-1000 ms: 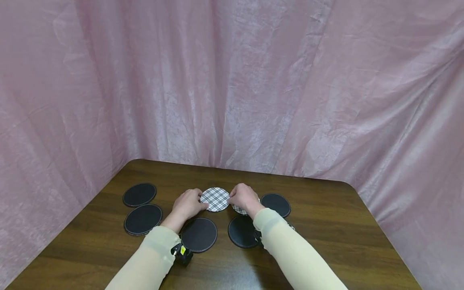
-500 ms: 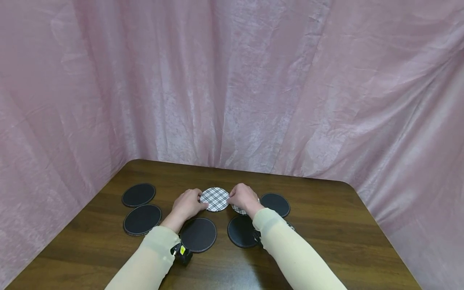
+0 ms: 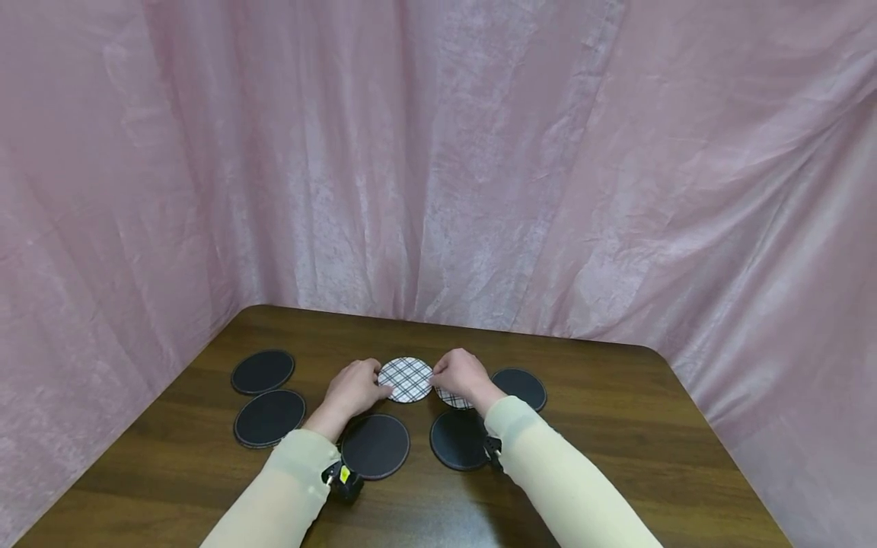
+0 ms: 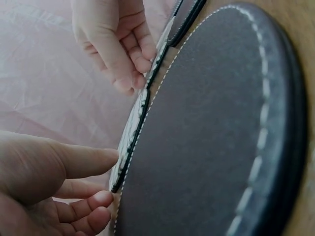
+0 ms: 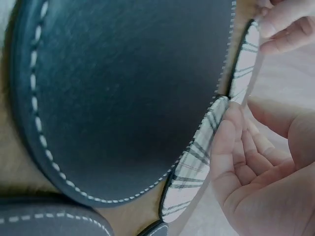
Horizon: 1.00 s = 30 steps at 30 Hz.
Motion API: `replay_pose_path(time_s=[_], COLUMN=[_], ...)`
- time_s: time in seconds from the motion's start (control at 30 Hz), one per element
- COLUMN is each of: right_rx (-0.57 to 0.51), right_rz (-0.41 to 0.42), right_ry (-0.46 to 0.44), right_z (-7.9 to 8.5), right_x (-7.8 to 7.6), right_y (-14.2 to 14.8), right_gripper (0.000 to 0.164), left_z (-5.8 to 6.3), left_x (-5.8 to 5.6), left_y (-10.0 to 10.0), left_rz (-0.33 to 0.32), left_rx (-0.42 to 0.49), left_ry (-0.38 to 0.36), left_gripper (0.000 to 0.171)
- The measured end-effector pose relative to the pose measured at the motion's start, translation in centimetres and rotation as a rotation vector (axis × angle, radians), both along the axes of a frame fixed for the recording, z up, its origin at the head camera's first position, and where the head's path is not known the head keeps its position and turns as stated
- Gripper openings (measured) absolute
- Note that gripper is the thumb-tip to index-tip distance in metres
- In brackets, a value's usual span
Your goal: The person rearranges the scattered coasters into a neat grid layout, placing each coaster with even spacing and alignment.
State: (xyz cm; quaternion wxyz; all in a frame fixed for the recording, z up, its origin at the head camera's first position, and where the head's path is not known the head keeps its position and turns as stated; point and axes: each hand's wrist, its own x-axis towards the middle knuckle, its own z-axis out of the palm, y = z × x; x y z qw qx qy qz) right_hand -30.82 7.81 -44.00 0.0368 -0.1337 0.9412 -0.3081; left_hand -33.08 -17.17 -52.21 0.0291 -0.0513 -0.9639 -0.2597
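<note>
Two round coasters with white-and-black plaid faces lie side by side at mid-table. My left hand (image 3: 352, 388) holds the left edge of the left plaid coaster (image 3: 406, 380), thumb on its rim. The right hand (image 3: 460, 374) pinches that coaster's opposite edge with thumb and forefinger, where the second plaid coaster (image 5: 189, 169) meets it. In the head view the right hand partly covers this second coaster. Nearer me, dark stitched coasters lie below the plaid pair: a left one (image 3: 375, 447) and a right one (image 3: 457, 440), the latter partly behind my right wrist.
Two more dark coasters, a far one (image 3: 263, 371) and a nearer one (image 3: 270, 418), lie at the left. Another dark coaster (image 3: 520, 388) is right of the plaid pair. The right wrist view shows a further stitched coaster (image 5: 49, 223). A pink curtain (image 3: 438, 167) hangs behind the wooden table (image 3: 617, 426).
The head view has shifted very slightly. Both hands stay at the plaid coaster's edges; my right forearm has moved a little to the right, and the coasters look unmoved.
</note>
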Motion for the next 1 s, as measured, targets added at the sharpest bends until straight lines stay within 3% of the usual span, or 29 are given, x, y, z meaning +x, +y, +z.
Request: replay_pose_path(time_s=[0.1, 0.17, 0.27, 0.37, 0.43, 0.57, 0.67, 0.8, 1.0], right_rx=[-0.012, 0.007, 0.050, 0.116, 0.149, 0.180, 0.173, 0.170, 0.147], right_rz=[0.010, 0.023, 0.069, 0.108, 0.123, 0.117, 0.129, 0.142, 0.149], right_ry=[0.005, 0.026, 0.094, 0.163, 0.185, 0.129, 0.134, 0.135, 0.086], right_z=[1.3, 1.3, -1.4, -3.7, -3.5, 1.0, 2.4, 3.0, 2.7], right_x=[1.3, 1.1, -1.1, -2.6, -1.9, 3.0, 5.1, 6.5, 7.3], right_y=[-0.2, -0.4, 0.0, 0.1, 0.0, -0.9, -1.1, -1.3, -1.9], right_gripper=[0.014, 0.017, 0.025, 0.031, 0.029, 0.022, 0.020, 0.019, 0.020], left_z=[1.9, 3.8, 6.6, 7.8, 8.1, 8.2, 8.2, 8.4, 8.6], left_x=[1.6, 3.2, 5.7, 7.2, 7.8, 8.8, 9.5, 10.7, 12.4], left_y=[-0.2, -0.3, -0.4, -0.9, -1.3, -2.0, -2.4, -2.9, -3.4], left_rz=[-0.017, -0.026, -0.036, -0.037, -0.043, -0.055, -0.061, -0.065, -0.080], left_rx=[0.004, 0.010, 0.011, -0.002, -0.018, -0.045, -0.072, -0.096, -0.105], left_ry=[0.012, 0.009, -0.001, -0.012, -0.022, -0.042, -0.052, -0.047, -0.052], left_gripper=[0.056, 0.051, 0.044, 0.040, 0.041, 0.045, 0.046, 0.046, 0.047])
